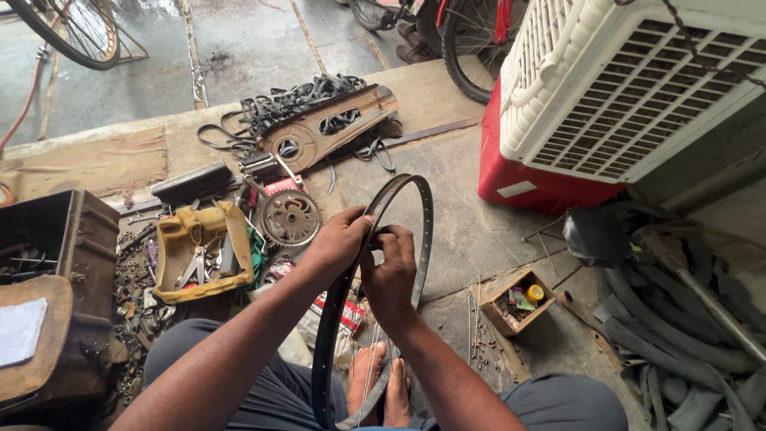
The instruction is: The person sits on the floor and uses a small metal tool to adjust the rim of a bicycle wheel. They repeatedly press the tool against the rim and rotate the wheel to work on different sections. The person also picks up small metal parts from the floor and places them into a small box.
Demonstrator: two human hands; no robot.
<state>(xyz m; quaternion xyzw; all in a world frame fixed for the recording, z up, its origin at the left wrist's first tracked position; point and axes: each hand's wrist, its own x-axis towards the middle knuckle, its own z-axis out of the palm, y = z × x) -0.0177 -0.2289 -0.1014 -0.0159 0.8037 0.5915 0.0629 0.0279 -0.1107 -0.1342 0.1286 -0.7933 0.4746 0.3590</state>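
A dark metal bicycle wheel rim (421, 209) stands upright between my knees, its lower edge near my bare feet (379, 381). My left hand (339, 239) grips the rim's left side near the top. My right hand (389, 267) is closed on the rim just inside it, fingers pinched at a spoke hole. Thin loose spokes (369, 363) hang down inside the rim toward my feet.
A yellow tray of tools (199, 251) and a chainwheel (290, 217) lie to the left, beside a rusty box (68, 295). A chain guard (327, 126) and rubber strips lie beyond. A red-and-white air cooler (622, 96) stands right; a small wooden box (519, 302) and old tyres (686, 335) lie nearby.
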